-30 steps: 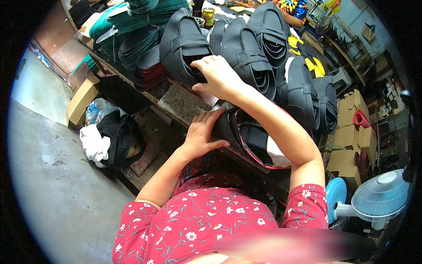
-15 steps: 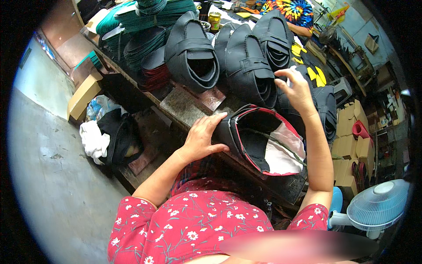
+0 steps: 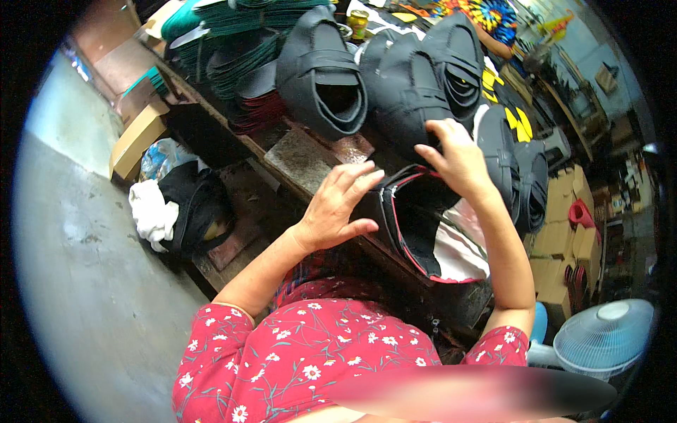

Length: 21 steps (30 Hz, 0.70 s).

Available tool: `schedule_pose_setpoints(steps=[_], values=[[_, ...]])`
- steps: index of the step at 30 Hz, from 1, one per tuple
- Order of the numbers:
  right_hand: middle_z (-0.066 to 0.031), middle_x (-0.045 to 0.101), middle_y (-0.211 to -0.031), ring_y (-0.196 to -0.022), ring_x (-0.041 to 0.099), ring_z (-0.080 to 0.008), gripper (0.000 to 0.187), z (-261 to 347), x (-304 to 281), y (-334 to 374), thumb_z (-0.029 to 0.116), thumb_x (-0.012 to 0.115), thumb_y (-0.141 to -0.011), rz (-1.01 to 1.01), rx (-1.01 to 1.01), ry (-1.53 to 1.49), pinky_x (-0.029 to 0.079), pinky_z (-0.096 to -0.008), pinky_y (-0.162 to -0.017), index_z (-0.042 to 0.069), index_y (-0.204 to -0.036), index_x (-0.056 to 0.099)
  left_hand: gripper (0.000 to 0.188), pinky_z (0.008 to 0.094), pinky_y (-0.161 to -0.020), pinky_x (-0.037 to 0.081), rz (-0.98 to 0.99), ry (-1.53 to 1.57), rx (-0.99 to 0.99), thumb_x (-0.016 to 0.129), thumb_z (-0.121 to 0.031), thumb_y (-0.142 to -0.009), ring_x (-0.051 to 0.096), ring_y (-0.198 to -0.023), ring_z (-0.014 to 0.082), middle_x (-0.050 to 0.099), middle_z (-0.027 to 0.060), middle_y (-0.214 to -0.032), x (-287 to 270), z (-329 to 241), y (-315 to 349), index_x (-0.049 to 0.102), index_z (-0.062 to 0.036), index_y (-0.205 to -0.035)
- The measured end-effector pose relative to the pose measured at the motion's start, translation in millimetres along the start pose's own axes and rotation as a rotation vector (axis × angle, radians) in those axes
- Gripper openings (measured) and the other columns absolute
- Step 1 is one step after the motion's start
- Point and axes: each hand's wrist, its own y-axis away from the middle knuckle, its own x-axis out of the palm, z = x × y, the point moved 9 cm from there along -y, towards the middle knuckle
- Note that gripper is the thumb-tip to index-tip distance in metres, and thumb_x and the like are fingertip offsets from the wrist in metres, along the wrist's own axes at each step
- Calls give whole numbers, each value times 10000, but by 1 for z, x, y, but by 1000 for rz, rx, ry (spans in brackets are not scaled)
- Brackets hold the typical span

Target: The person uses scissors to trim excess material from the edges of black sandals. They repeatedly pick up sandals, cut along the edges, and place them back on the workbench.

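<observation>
A black upper with red edging and a white inner panel lies tipped toward me at the bench edge. Beside its left side my left hand hovers with fingers spread, holding nothing. My right hand is over the upper's far rim, hiding part of it. Its fingers are bent, with the thumb apart, at the near end of a nested stack of black shoe uppers. Whether they touch the stack I cannot tell. Another black strapped upper stands to the left, with more uppers behind my right wrist.
Teal-edged sheets are piled at the back left. Yellow pieces lie farther right. Cardboard boxes and a blue fan stand at right. White cloth is at left. Another person's tie-dye sleeve shows at the back.
My left hand has lifted off the red-edged upper's side, its fingers spreading. My right hand has moved left and nearer, to the nested uppers, with thumb and fingers farther apart.
</observation>
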Motion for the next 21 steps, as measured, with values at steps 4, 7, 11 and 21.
schedule_pose_setpoints(steps=[4, 7, 11, 21], values=[[-168, 601, -1115, -1069, 585, -350, 424, 6, 11, 5, 294, 678, -904, 12, -89, -47, 497, -408, -915, 7, -1201, 580, 593, 491, -1092, 372, -54, -194, 116, 725, -412, -823, 455, -1303, 370, 500, 157, -1418, 3, -6, -54, 602, -135, -1332], [-159, 641, -1125, -1075, 615, -335, 324, 6, 7, 5, 216, 687, -895, -6, -171, -180, 511, -409, -904, 23, -1148, 628, 517, 524, -1123, 344, -75, -329, 184, 670, -458, -868, 415, -1364, 384, 474, 157, -1465, 13, 6, -102, 625, -195, -1311], [-130, 711, -888, -838, 692, -306, 130, -29, -18, -4, 177, 695, -881, -55, -78, -274, 548, -394, -778, 56, -917, 723, 414, 572, -1113, 356, -11, -448, 125, 657, -456, -884, 390, -1396, 404, 459, 151, -1491, 33, 35, -117, 653, -184, -1196], [-108, 586, -1268, -1237, 530, -293, 727, -104, 12, -54, 321, 850, -701, -140, -21, 413, 447, -399, -1029, 77, -1323, 564, 345, 600, -1129, 322, -169, -428, 176, 697, -396, -874, 372, -1420, 406, 460, 133, -1498, 49, 42, -93, 609, -139, -1087]])
